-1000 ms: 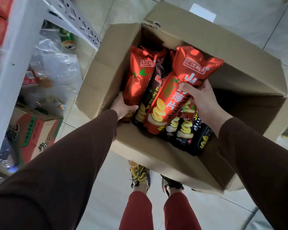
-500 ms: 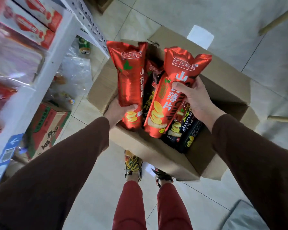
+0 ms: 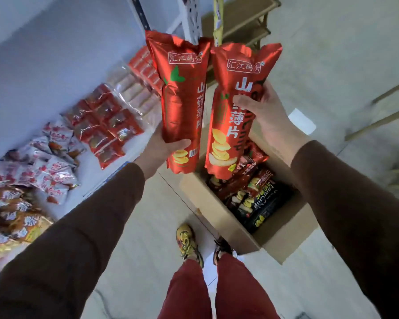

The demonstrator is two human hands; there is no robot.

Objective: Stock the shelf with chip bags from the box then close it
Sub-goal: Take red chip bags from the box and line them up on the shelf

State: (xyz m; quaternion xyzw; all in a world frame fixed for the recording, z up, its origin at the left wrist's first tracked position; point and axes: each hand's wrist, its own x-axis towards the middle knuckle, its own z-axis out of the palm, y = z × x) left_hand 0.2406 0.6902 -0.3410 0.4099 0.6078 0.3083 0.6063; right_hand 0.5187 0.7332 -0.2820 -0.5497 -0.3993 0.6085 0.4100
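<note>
The left hand (image 3: 158, 149) grips one red chip bag (image 3: 182, 100) upright; the right hand (image 3: 266, 116) grips another (image 3: 230, 116), both lifted clear of the cardboard box (image 3: 219, 208). They are probably bound for the shelf (image 3: 129, 148) at left; dark bags (image 3: 260, 203) remain inside.

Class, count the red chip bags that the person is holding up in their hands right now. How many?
2. One red bag is in the left hand; the other red bag is in the right hand. More bags lie in the box, some possibly hidden.
</note>
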